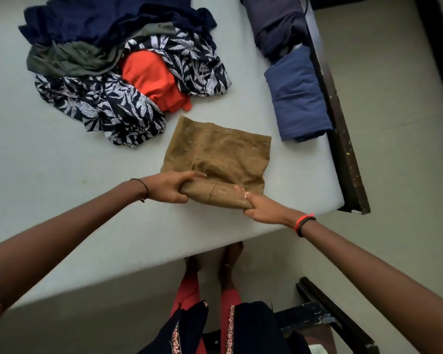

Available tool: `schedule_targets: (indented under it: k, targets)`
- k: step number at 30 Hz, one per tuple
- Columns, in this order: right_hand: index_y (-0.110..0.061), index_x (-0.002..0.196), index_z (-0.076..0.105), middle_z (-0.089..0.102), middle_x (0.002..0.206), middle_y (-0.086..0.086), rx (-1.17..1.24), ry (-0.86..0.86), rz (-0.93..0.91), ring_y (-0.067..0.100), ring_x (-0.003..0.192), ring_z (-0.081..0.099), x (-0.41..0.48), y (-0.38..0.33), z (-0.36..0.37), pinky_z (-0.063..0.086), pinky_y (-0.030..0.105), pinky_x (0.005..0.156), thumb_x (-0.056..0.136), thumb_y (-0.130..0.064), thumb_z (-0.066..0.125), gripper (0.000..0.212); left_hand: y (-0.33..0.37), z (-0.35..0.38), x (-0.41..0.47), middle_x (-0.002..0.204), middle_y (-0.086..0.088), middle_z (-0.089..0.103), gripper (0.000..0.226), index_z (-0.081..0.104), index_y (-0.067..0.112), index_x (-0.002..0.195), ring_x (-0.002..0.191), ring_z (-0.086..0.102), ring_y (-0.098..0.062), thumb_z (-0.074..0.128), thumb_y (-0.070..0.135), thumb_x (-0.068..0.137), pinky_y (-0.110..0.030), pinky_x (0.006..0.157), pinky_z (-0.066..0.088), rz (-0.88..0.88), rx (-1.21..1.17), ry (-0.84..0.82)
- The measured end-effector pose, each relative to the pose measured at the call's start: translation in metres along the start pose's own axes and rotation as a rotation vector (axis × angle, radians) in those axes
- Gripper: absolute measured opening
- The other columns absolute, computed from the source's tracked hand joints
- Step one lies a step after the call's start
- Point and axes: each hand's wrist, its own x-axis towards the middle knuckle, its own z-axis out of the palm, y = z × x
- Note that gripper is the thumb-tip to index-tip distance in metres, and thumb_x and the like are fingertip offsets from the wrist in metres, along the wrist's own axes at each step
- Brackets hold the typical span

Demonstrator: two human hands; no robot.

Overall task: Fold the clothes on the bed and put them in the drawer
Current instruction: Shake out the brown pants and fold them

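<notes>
Because the brown garment looks thin, light and limp, we are judging that it will sag out of shape unless taken at both ends of its rolled near edge, which is where we are holding it on the bed. We are curling the left hand round one end of that edge and the right hand round the other, both arms reaching forward, with the rest of the cloth lying flat just beyond our fingers. Farther out, the loose pile is lying beyond the left hand and the folded blue clothes beyond the right.
</notes>
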Motion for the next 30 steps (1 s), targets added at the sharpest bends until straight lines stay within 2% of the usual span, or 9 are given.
schedule_targets:
  k: [1, 3, 5, 7, 13, 19, 23, 25, 30]
  targets:
    - [-0.01, 0.147, 0.028, 0.049, 0.126, 0.007, 0.058, 0.03, 0.011, 0.02, 0.109, 0.051, -0.002, -0.002, -0.014, 0.04, 0.011, 0.079, 0.092, -0.008, 0.049, 0.059, 0.001, -0.012, -0.001, 0.111, -0.002, 0.057, 0.071, 0.032, 0.034, 0.139, 0.073, 0.056, -0.001, 0.061, 0.029, 0.073, -0.011, 0.062, 0.043, -0.003, -0.085, 0.02]
    - [-0.016, 0.136, 0.044, 0.055, 0.111, 0.003, 0.206, 0.094, 0.005, 0.015, 0.091, 0.055, -0.002, -0.002, -0.042, 0.045, 0.011, 0.071, 0.092, -0.01, 0.05, 0.044, 0.001, -0.035, 0.0, 0.1, -0.005, 0.061, 0.07, 0.038, 0.035, 0.132, 0.063, 0.058, -0.002, 0.059, 0.04, 0.065, -0.022, 0.06, 0.051, -0.031, -0.235, 0.081]
    - [-0.017, 0.126, 0.052, 0.059, 0.108, 0.009, 0.37, 0.156, 0.028, 0.02, 0.092, 0.06, 0.004, 0.004, -0.067, 0.053, 0.031, 0.079, 0.092, -0.012, 0.052, 0.034, -0.002, -0.055, 0.006, 0.113, -0.007, 0.058, 0.072, 0.042, 0.035, 0.126, 0.089, 0.062, -0.018, 0.054, 0.055, 0.058, -0.034, 0.076, 0.052, -0.064, -0.295, 0.167]
    - [-0.014, 0.117, 0.057, 0.062, 0.108, 0.011, 0.502, 0.226, 0.052, 0.024, 0.098, 0.062, 0.012, 0.011, -0.087, 0.051, 0.042, 0.09, 0.09, -0.012, 0.056, 0.027, -0.005, -0.072, 0.015, 0.119, -0.002, 0.051, 0.079, 0.047, 0.027, 0.125, 0.107, 0.052, -0.02, 0.05, 0.062, 0.054, -0.029, 0.085, 0.044, -0.087, -0.367, 0.24]
    - [-0.013, 0.098, 0.061, 0.063, 0.091, 0.002, 0.641, 0.304, 0.101, 0.017, 0.091, 0.061, 0.043, 0.03, -0.116, 0.052, 0.03, 0.082, 0.089, -0.014, 0.063, 0.009, -0.015, -0.093, 0.058, 0.121, -0.012, 0.055, 0.058, 0.051, 0.019, 0.126, 0.114, 0.053, -0.028, 0.06, 0.051, 0.078, -0.036, 0.094, 0.044, -0.229, -0.382, 0.362]
    - [-0.003, 0.109, 0.058, 0.064, 0.1, 0.008, 0.649, 0.48, 0.199, 0.022, 0.096, 0.063, 0.074, 0.051, -0.12, 0.055, 0.028, 0.079, 0.087, -0.016, 0.068, 0.028, -0.021, -0.095, 0.095, 0.123, -0.019, 0.058, 0.04, 0.055, 0.004, 0.123, 0.113, 0.054, -0.031, 0.055, 0.031, 0.093, -0.032, 0.093, 0.04, -0.303, -0.21, 0.518]
    - [-0.009, 0.116, 0.052, 0.056, 0.087, -0.004, 0.518, 0.704, 0.287, 0.013, 0.088, 0.056, 0.083, 0.05, -0.114, 0.047, 0.023, 0.079, 0.086, -0.024, 0.069, 0.038, -0.025, -0.085, 0.099, 0.119, -0.02, 0.054, 0.041, 0.057, 0.002, 0.114, 0.107, 0.054, -0.031, 0.059, 0.034, 0.09, -0.035, 0.093, 0.041, -0.365, -0.189, 0.656]
    - [-0.009, 0.117, 0.051, 0.057, 0.096, -0.001, 0.56, 0.825, 0.34, 0.014, 0.091, 0.053, 0.084, 0.05, -0.107, 0.045, 0.025, 0.082, 0.089, -0.029, 0.064, 0.037, -0.029, -0.077, 0.097, 0.118, -0.018, 0.052, 0.04, 0.059, 0.004, 0.111, 0.104, 0.054, -0.03, 0.059, 0.038, 0.09, -0.036, 0.093, 0.042, -0.406, -0.25, 0.773]
    - [-0.018, 0.086, 0.055, 0.065, 0.09, 0.001, 0.993, 0.683, 0.395, 0.017, 0.083, 0.064, 0.082, 0.053, -0.09, 0.055, 0.03, 0.069, 0.078, -0.052, 0.069, 0.037, -0.037, -0.063, 0.092, 0.096, -0.009, 0.062, 0.046, 0.066, 0.007, 0.1, 0.092, 0.056, -0.021, 0.057, 0.05, 0.087, -0.029, 0.077, 0.04, -0.543, -0.512, 0.778]
